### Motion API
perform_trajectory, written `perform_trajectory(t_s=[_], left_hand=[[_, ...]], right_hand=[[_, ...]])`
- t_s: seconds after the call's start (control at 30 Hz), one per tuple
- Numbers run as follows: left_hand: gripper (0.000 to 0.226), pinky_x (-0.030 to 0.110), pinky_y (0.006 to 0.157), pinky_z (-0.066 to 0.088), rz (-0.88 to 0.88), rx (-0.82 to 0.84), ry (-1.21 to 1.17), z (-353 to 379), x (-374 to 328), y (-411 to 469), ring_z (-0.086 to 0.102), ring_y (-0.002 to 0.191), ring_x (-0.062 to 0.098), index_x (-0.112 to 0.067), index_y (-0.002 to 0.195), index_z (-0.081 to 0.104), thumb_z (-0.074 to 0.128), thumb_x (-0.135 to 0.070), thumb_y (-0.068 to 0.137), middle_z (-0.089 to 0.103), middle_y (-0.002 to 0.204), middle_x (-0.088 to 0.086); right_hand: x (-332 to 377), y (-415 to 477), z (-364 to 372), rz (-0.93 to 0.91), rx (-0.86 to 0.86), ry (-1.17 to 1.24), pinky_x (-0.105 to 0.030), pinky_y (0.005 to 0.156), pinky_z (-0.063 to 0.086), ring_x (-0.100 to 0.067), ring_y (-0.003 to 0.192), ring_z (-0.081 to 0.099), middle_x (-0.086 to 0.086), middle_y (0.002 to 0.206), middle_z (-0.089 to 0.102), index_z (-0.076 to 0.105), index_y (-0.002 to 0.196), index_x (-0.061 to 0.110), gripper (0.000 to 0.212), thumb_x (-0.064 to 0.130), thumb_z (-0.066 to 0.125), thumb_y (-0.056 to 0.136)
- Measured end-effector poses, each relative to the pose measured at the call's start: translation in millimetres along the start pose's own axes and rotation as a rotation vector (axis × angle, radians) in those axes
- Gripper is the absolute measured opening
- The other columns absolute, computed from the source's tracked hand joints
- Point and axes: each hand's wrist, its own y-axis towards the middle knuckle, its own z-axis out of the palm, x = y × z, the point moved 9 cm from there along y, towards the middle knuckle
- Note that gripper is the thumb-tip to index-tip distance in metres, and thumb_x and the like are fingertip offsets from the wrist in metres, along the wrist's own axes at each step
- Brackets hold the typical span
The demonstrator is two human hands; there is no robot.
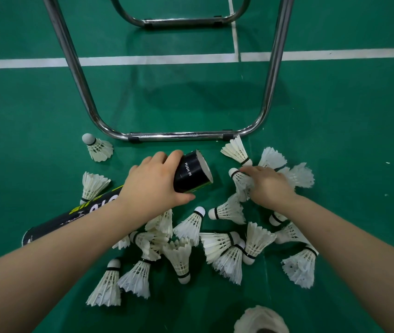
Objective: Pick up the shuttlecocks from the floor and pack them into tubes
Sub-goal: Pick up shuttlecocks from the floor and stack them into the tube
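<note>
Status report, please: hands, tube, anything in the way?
Left hand grips black tube, mouth open. Right hand grips one shuttlecock beside it. Nothing between them.

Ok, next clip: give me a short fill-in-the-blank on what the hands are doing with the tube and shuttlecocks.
1. The left hand grips a black tube printed with the words ____ near its mouth.
2. The right hand holds a shuttlecock whose cork points toward the tube's ____ end.
3. The loose shuttlecocks lie on a ____ floor.
Missing words: PUSH IN; open; green.
</note>
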Motion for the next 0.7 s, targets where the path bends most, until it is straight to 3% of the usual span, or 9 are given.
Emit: perform_trajectory(t_s=[0.17,0.3,0.4,0.5,0.57,0.7], left_hand=[[0.081,0.042,0.088,0.046,-0.009,-0.004,-0.002,-0.3,0.7,0.0,0.050,0.105,0.023,-0.027,0.130,0.031,0.066,-0.063,0.067,0.051,0.111,0.000],[0.081,0.041,0.087,0.045,-0.004,0.009,0.007,2.5,-0.6,-1.0,0.050,0.104,0.023,-0.027,0.131,0.030,0.065,-0.062,0.067,0.051,0.111,0.000],[0.081,0.041,0.088,0.045,-0.005,0.009,0.006,1.8,-0.1,-0.2,0.050,0.105,0.024,-0.027,0.131,0.030,0.065,-0.062,0.067,0.051,0.111,0.000],[0.081,0.043,0.089,0.045,-0.017,0.005,-0.004,0.0,2.7,1.3,0.050,0.106,0.024,-0.026,0.131,0.031,0.065,-0.062,0.067,0.051,0.112,0.001],[0.081,0.044,0.088,0.046,-0.018,-0.004,-0.015,-1.5,4.5,2.2,0.051,0.105,0.025,-0.026,0.131,0.032,0.065,-0.062,0.067,0.051,0.111,0.001],[0.080,0.044,0.088,0.047,-0.018,-0.001,-0.023,-1.3,6.1,3.0,0.051,0.103,0.024,-0.027,0.130,0.031,0.066,-0.062,0.066,0.052,0.110,0.001]], right_hand=[[-7.0,5.3,1.5,0.026,-0.047,-0.088,-0.036,0.101,0.029,-0.022,0.123,0.045,0.001,0.137,0.050,0.043,0.135,0.026,0.049,0.027,0.053,0.087],[-10.4,4.7,-14.9,0.035,-0.210,0.021,-0.033,0.088,0.032,-0.026,0.097,0.060,-0.004,0.107,0.068,0.059,0.119,0.020,0.031,0.019,0.046,0.091],[-8.0,-2.7,-35.1,0.013,-0.368,0.109,-0.029,0.072,0.035,-0.029,0.078,0.063,-0.008,0.085,0.070,0.066,0.103,0.013,0.023,0.023,0.048,0.093],[-10.4,-8.5,-54.1,0.092,-0.402,0.511,-0.021,0.064,0.041,-0.018,0.079,0.058,0.003,0.087,0.063,0.066,0.102,0.013,0.019,0.025,0.056,0.091],[-2.7,-10.2,-65.1,0.092,-0.378,0.846,-0.019,0.067,0.047,-0.010,0.074,0.057,0.006,0.080,0.062,0.066,0.089,0.018,0.007,0.023,0.060,0.089],[38.2,-17.5,-91.6,-0.075,-0.291,1.125,-0.007,0.047,0.039,0.008,0.044,0.048,0.016,0.050,0.057,0.058,0.068,0.020,0.026,0.002,0.055,0.087]])
